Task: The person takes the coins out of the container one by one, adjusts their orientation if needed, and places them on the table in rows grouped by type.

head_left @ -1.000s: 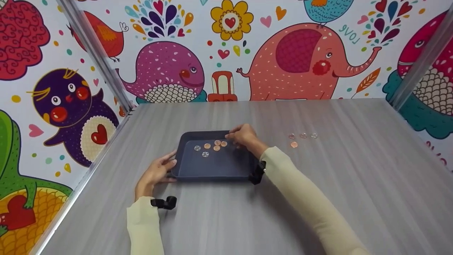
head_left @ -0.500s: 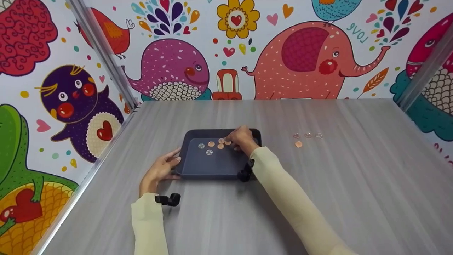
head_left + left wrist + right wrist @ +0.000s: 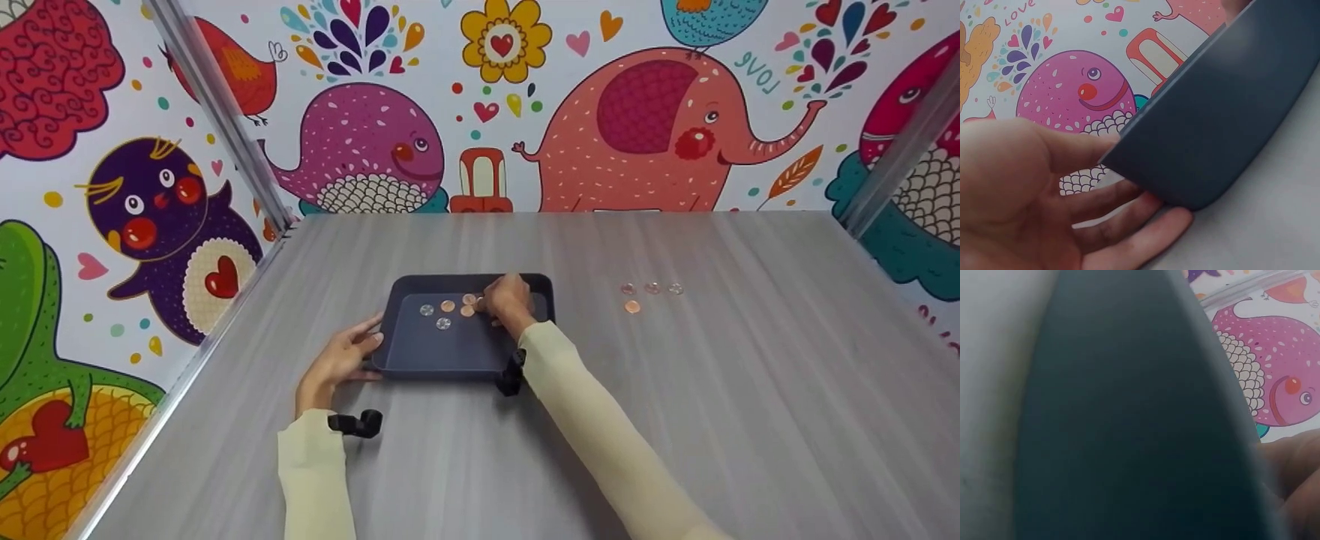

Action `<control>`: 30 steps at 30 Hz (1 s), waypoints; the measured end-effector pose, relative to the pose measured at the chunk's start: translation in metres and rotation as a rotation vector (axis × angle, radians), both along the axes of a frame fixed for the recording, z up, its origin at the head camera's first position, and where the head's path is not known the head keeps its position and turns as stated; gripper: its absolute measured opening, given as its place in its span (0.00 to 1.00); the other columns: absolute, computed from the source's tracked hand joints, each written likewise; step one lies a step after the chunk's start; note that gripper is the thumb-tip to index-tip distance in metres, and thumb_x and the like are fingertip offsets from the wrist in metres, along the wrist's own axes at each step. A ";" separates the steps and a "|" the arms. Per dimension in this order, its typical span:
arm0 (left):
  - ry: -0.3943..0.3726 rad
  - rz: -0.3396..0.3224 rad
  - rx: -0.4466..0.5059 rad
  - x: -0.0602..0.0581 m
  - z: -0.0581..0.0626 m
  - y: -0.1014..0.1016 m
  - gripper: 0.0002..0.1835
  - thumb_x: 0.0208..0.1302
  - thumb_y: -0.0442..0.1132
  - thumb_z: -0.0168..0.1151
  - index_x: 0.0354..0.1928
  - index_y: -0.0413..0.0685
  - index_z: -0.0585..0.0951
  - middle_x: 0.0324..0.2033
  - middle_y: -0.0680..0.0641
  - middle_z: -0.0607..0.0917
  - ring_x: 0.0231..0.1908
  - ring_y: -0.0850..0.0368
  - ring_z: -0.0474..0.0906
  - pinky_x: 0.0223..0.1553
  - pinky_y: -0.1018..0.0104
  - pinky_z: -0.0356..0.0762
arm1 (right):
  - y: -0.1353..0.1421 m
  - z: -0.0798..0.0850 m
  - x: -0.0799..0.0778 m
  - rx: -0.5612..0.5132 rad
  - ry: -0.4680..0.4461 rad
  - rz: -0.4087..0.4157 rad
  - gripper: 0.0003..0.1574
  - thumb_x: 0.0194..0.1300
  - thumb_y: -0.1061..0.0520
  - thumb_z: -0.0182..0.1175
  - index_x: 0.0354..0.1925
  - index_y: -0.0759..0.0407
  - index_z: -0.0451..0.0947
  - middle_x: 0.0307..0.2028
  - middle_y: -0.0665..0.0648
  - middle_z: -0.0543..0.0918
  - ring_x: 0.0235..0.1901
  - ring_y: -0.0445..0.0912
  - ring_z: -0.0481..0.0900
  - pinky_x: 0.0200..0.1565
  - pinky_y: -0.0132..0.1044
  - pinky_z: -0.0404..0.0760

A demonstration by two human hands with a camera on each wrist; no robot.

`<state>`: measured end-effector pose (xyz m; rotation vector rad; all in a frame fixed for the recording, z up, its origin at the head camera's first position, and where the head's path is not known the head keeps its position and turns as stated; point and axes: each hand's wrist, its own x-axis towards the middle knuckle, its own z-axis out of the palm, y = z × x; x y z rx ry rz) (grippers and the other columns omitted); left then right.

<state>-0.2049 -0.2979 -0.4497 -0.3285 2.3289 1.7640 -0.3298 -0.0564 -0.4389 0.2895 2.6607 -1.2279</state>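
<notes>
Fairly even, soft light fills the head view, where the wood-grained grey bench [image 3: 787,390] takes a blurry-edged shadow beside the pale yellow right sleeve [image 3: 611,424], and the small round silvery coins [image 3: 444,324] glint, too small for detail. In the left wrist view, a hazy spot of glare lies on the shaded side of the dark blue-grey rectangular tray [image 3: 1202,129]. The right wrist view is dimmest, the tray's out-of-focus side darkening much of it, while the cartoon-printed white wall [image 3: 1275,365] behind is sharper and brighter.
</notes>
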 end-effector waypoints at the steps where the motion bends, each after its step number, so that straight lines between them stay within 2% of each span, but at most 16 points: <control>1: 0.000 0.001 -0.003 0.000 0.000 0.000 0.29 0.79 0.37 0.47 0.78 0.53 0.58 0.70 0.31 0.68 0.55 0.45 0.81 0.46 0.52 0.87 | 0.000 -0.001 0.000 0.008 0.010 0.003 0.07 0.55 0.59 0.75 0.35 0.56 0.89 0.28 0.52 0.86 0.12 0.39 0.75 0.14 0.28 0.77; 5: 0.005 0.005 0.005 0.001 -0.001 0.000 0.29 0.79 0.36 0.48 0.78 0.52 0.59 0.69 0.31 0.69 0.51 0.47 0.83 0.45 0.52 0.87 | 0.001 -0.003 0.002 0.010 0.037 0.014 0.06 0.58 0.59 0.72 0.37 0.57 0.89 0.34 0.55 0.89 0.12 0.39 0.75 0.14 0.27 0.75; 11: 0.007 0.008 0.006 0.001 -0.002 0.001 0.29 0.79 0.36 0.48 0.78 0.51 0.59 0.68 0.30 0.70 0.48 0.49 0.84 0.43 0.53 0.87 | 0.001 -0.006 0.002 0.011 0.054 0.043 0.04 0.62 0.61 0.67 0.33 0.58 0.89 0.29 0.53 0.88 0.11 0.38 0.74 0.14 0.28 0.75; 15: 0.011 0.003 0.003 0.001 -0.001 0.001 0.29 0.79 0.36 0.48 0.78 0.51 0.59 0.68 0.30 0.70 0.46 0.50 0.85 0.43 0.53 0.87 | 0.001 -0.005 0.003 0.043 0.063 0.055 0.04 0.61 0.60 0.69 0.29 0.58 0.88 0.29 0.54 0.88 0.09 0.37 0.72 0.16 0.28 0.76; 18: 0.017 -0.006 0.005 0.000 -0.001 0.001 0.29 0.79 0.36 0.48 0.78 0.50 0.58 0.68 0.29 0.70 0.46 0.50 0.85 0.43 0.53 0.87 | 0.001 -0.004 0.004 0.071 0.074 0.060 0.04 0.59 0.59 0.71 0.28 0.56 0.88 0.30 0.54 0.89 0.09 0.38 0.71 0.23 0.31 0.79; 21: 0.017 0.001 0.006 0.000 -0.001 0.002 0.29 0.79 0.36 0.48 0.78 0.50 0.59 0.68 0.29 0.70 0.45 0.51 0.85 0.43 0.52 0.87 | 0.001 -0.004 0.005 0.091 0.086 0.062 0.06 0.59 0.58 0.72 0.26 0.54 0.86 0.31 0.53 0.89 0.11 0.38 0.71 0.33 0.37 0.83; 25: 0.012 0.007 -0.004 0.000 -0.001 0.002 0.29 0.78 0.36 0.49 0.78 0.51 0.59 0.68 0.30 0.71 0.44 0.51 0.85 0.43 0.54 0.88 | 0.001 -0.004 0.007 0.102 0.097 0.069 0.08 0.59 0.57 0.72 0.25 0.54 0.85 0.31 0.53 0.88 0.14 0.41 0.73 0.43 0.43 0.83; 27: 0.014 0.004 -0.012 0.000 -0.001 0.001 0.29 0.79 0.36 0.49 0.78 0.51 0.59 0.68 0.30 0.70 0.45 0.51 0.85 0.43 0.54 0.88 | 0.002 -0.004 0.007 0.100 0.100 0.078 0.06 0.59 0.56 0.73 0.28 0.55 0.85 0.32 0.53 0.88 0.17 0.41 0.74 0.43 0.43 0.83; 30: 0.016 0.000 -0.019 0.000 -0.001 0.000 0.29 0.79 0.37 0.49 0.78 0.51 0.59 0.69 0.30 0.70 0.48 0.50 0.85 0.43 0.55 0.88 | 0.004 -0.003 0.006 0.076 0.090 0.094 0.08 0.57 0.56 0.75 0.35 0.56 0.86 0.33 0.54 0.88 0.19 0.42 0.76 0.35 0.38 0.83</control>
